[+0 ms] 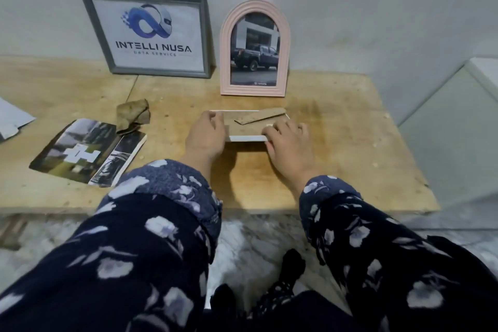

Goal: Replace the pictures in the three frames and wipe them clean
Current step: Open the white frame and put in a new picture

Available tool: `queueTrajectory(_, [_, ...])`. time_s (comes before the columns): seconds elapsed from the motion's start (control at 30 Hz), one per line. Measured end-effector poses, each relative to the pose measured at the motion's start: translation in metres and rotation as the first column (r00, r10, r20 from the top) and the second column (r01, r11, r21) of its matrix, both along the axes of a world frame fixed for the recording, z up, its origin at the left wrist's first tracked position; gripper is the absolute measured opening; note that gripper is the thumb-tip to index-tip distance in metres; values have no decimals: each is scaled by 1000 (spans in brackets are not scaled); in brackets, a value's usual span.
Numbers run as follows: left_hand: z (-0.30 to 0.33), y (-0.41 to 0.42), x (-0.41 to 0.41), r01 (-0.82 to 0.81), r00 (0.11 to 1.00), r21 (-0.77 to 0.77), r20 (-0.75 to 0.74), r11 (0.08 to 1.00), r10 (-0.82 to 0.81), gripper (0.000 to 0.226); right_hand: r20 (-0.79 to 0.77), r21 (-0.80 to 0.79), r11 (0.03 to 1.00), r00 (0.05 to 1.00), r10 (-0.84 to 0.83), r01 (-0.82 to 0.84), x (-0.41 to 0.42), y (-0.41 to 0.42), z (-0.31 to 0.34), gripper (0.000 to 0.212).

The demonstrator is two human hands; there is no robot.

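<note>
White frame (246,138) lies face down on the wooden surface (336,148), brown backing board up, its stand flap (260,116) lying at an angle across the back. Left hand (206,133) grips the frame's left end, fingers curled over the far corner. Right hand (287,140) rests on the frame's right end, fingers bent down onto the backing near the front edge; can't tell if it actually grips or just presses.

Just beyond the right hand: pink arched frame (254,48), upright against the wall, truck photo inside. Beyond and left of the left hand: grey frame (147,32), leaning on the wall, logo print reading "INTELLI NUSA". Both stand apart from the white frame.

Left of the left hand: crumpled brownish cloth (133,116), near but not touching the frame. Nearer the person from the cloth: loose photos (89,153), overlapping, flat on the surface. Far left edge: white paper (12,121), partly cut off.

Nothing sits between the hands and the frame. Dark floral sleeves (151,237) cover both forearms.
</note>
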State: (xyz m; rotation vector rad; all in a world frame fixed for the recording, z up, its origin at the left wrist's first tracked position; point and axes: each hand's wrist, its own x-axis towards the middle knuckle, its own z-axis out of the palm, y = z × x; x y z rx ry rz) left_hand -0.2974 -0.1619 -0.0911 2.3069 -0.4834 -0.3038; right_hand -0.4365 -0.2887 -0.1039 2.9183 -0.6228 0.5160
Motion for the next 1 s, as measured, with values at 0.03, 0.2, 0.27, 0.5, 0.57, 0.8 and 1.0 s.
queueTrajectory(0.03, [-8, 4, -2, 14, 1000, -2, -17, 1000, -14, 44, -29, -3, 1000, 1000, 5, -5, -4, 4, -5, 17])
queueTrajectory(0.2, [-40, 16, -5, 43, 994, -18, -96, 999, -45, 45, -183, 43, 999, 983, 17, -9, -10, 20, -27, 14])
queueTrajectory(0.27, [-48, 20, -7, 62, 993, -20, -95, 998, -64, 46, -224, 97, 995, 974, 39, -18, -11, 23, -32, 17])
queueTrajectory(0.5, [-64, 34, 2, 90, 984, 177, 135, 980, -114, 71, -132, 196, 980, 990, 42, -15, 14, 10, -29, 30])
queueTrajectory(0.57, [-69, 39, 6, 137, 973, 245, 148, 960, -177, 85, -108, 238, 971, 994, 28, -1, 36, 5, -28, 31])
queueTrajectory(0.8, [-84, 49, 11, 248, 907, 413, 218, 876, -360, 122, -257, 395, 918, 954, 152, -40, 122, 1, -26, 42])
queueTrajectory(1.0, [-83, 46, 15, 250, 916, 398, 199, 883, -349, 120, -391, 267, 961, 902, 181, -77, 162, 9, -39, 46])
